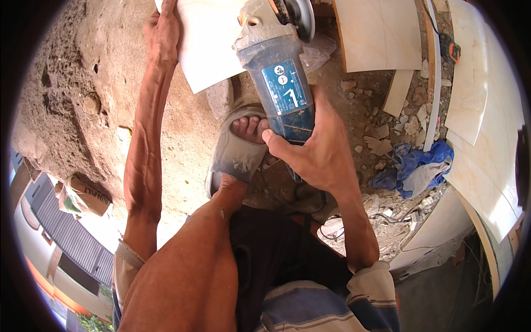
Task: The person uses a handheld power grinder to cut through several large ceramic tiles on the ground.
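My right hand (323, 149) is wrapped round the rear body of a blue angle grinder (279, 88), with the thumb across its near end. The grinder's grey gear head and disc (301, 19) point away from me at the top. At the upper left my left hand (163, 33) grips the left edge of a white tile (207, 44); some of its fingers are hidden. The tile's near corner rests by a rough stone block (220, 98). My sandalled foot (238, 144) stands just below the grinder, close to my right thumb.
Cut cream tiles (379, 36) lie at the upper right, and larger sheets (478, 127) lean along the right side. Rubble, a blue plastic bag (412, 169), a tape measure (451, 50) and a long pale strip (434, 94) lie between. A sack (83, 196) sits left beside sandy soil (66, 94).
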A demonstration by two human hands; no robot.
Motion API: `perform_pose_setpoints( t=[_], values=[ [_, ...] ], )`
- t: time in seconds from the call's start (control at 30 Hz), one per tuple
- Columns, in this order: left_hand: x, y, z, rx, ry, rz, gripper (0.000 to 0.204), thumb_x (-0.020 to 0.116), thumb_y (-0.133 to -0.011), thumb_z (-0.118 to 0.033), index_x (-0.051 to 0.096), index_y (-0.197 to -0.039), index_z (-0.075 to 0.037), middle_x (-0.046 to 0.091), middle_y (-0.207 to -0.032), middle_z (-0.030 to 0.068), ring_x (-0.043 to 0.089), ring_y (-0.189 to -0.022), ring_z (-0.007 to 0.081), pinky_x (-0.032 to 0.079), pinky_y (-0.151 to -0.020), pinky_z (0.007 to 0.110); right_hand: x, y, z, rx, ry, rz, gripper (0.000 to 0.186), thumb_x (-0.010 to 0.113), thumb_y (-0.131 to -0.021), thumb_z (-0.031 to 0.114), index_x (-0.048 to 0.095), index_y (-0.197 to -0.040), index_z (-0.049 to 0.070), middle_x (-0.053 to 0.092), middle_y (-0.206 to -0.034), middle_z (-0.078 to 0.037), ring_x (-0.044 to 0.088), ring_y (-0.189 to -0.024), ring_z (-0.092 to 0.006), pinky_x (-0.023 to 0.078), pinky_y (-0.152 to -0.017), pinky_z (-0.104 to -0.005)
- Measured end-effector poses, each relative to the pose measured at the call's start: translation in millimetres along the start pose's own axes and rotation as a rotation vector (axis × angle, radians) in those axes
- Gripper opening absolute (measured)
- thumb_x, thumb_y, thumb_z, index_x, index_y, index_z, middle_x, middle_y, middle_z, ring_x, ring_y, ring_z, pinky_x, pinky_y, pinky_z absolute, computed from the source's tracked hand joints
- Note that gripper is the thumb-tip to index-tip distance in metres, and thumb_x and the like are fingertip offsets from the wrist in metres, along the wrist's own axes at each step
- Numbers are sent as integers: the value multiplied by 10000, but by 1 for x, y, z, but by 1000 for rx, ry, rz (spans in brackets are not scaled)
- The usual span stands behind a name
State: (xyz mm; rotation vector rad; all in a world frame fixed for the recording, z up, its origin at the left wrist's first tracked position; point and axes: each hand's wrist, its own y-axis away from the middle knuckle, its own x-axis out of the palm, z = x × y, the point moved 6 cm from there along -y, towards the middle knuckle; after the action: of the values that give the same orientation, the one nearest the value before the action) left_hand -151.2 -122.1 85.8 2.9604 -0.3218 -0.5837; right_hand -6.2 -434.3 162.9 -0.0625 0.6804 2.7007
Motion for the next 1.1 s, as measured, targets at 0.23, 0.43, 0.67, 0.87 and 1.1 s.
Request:
perform_pose_setpoints(
  t=[0.23,0.43,0.67,0.87,1.1],
  values=[
    [2,-8,10,12,28,39,791,565,-1083,-569,574,-1478,116,618,-1494,232,565,-1402,302,448,-1169,387,-2,4,0,-44,11,-35,596,871,-816,193,577,-1281,-36,745,-1004,-144,750,-868,-201,617,-812,-371],
    [3,-3,5,11,20,41,781,551,-1089,-569,590,-1464,114,645,-1452,225,597,-1355,294,478,-1128,386,-3,0,3,3,2,-4,606,879,-805,215,587,-1271,-40,741,-1011,-155,748,-893,-210,612,-825,-380],
    [5,-1,-10,43,1,42,773,537,-1094,-571,606,-1449,112,674,-1405,218,630,-1303,287,511,-1082,387,-6,6,4,38,-14,2,634,884,-790,218,584,-1282,-46,723,-1059,-168,726,-951,-226,591,-864,-385],
    [-7,-16,19,-67,8,5,777,568,-1069,-592,636,-1406,105,702,-1333,216,662,-1224,286,538,-1029,394,-4,8,4,39,-22,2,641,883,-791,217,579,-1290,-46,721,-1054,-163,722,-948,-224,589,-862,-383],
    [-23,-26,44,-220,2,-57,718,641,-1034,-597,706,-1289,72,766,-1103,170,743,-956,232,607,-856,394,-4,16,-8,48,-18,-9,631,885,-797,225,582,-1286,-33,728,-1041,-144,717,-936,-204,583,-861,-377]
  ],
)
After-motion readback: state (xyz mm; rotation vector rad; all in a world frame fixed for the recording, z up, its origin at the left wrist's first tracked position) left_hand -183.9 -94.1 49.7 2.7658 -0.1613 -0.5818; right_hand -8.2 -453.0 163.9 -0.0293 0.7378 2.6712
